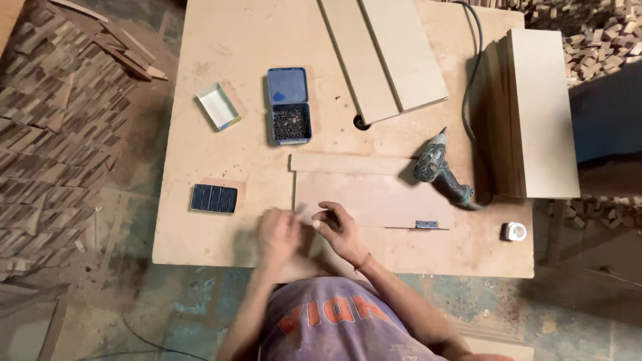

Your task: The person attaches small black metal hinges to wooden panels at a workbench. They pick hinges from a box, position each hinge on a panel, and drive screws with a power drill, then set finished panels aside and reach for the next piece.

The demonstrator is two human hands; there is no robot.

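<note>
My left hand [277,230] and my right hand [341,230] meet at the near edge of a flat wooden panel [374,197] on the workbench [227,40]. The fingers of both pinch together around something small and pale between them; it is blurred and I cannot tell what it is. A small metal hinge [426,224] sits on the panel's near edge, to the right of my right hand. An open blue tin full of dark screws [290,107] stands farther back.
A green power drill [438,170] lies on the panel's right end, its cable running back. Stacked boards [384,53] lie at the back, thick boards [531,113] at the right. A small white box [218,105], a dark blue case [213,198] and a tape measure [513,231] sit on the bench. Wood scraps cover the floor.
</note>
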